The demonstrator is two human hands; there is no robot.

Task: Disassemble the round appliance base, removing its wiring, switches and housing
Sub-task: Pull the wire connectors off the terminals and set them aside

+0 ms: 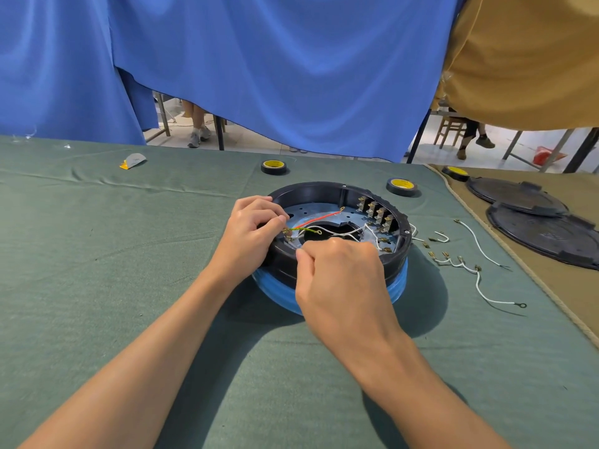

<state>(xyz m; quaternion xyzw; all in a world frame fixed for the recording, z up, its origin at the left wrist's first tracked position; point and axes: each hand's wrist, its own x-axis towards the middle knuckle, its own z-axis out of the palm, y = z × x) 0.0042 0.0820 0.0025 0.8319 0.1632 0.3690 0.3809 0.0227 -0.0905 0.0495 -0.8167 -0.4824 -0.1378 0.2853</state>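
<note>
Over the near side of the base (311,188), the left hand (256,228) pinches the end of the red wire (319,218). The right hand (337,273) is curled tight by the near rim; I cannot tell if it holds anything. The base sits mid worktop (97,254), open side up. Its wires look thin and bendy, so pull at the metal ends. The base looks stiff and light; hold its rim. Loose white wires (470,267) lie to its right.
</note>
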